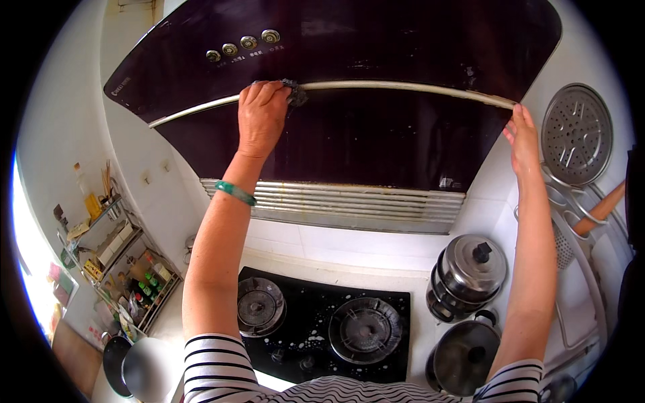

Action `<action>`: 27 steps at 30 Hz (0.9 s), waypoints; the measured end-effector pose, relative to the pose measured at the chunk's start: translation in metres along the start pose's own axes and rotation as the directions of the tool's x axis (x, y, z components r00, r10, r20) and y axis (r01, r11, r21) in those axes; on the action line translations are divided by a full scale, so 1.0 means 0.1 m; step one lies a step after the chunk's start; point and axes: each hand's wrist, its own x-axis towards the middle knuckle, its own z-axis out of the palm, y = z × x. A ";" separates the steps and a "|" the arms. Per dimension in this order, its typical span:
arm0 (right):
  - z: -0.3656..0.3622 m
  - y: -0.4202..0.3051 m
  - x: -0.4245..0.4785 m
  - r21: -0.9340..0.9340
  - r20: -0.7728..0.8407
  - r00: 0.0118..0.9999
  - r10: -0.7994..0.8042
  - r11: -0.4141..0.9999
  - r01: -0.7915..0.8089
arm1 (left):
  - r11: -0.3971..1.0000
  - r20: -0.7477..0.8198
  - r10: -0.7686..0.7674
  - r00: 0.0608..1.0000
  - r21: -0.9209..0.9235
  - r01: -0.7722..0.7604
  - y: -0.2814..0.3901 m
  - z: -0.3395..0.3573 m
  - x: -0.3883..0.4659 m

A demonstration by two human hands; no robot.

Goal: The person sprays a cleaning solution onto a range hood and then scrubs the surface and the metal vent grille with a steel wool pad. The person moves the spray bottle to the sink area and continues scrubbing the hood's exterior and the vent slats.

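A dark range hood fills the upper view, with a pale metal trim strip curving across its front. My left hand is closed around a grey scouring pad and presses it onto the strip, left of the middle. At the strip's right end, the fingertips of my right hand touch the hood's edge, with no object visible in that hand. Several round buttons sit on the panel above my left hand. Metal slats run along the hood's lower part.
Below is a black gas cooktop with two burners and whitish foam spots. Lidded pots stand at its right. A perforated steamer plate hangs on the right wall. At left, a rack holds bottles, near a wok.
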 end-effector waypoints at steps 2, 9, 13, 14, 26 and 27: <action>0.01 0.01 -0.01 -0.015 0.008 1.000 0.006 1.000 -0.006 | 0.998 -0.018 -0.049 0.999 -0.041 0.048 0.18 0.07 0.06; -0.03 0.02 0.03 -0.007 0.018 1.000 0.009 1.000 -0.009 | 0.977 -0.179 0.029 0.983 -0.203 -0.066 1.11 0.42 0.47; -0.07 -0.01 0.04 -0.012 0.099 0.995 0.001 1.000 0.000 | 0.979 -0.063 0.115 0.991 -0.160 -0.124 0.76 0.20 0.28; -0.06 -0.02 0.03 -0.011 0.092 0.996 0.004 1.000 -0.003 | 0.986 -0.055 0.094 0.994 -0.131 -0.100 0.59 0.18 0.20; -0.11 0.12 0.15 -0.014 0.021 1.000 -0.014 1.000 0.014 | 0.989 -0.106 -0.129 0.986 -0.091 0.119 0.57 0.20 0.08; -0.08 0.14 0.15 -0.011 0.028 1.000 -0.008 1.000 0.009 | 0.991 -0.134 -0.073 0.988 -0.120 0.057 0.61 0.25 0.08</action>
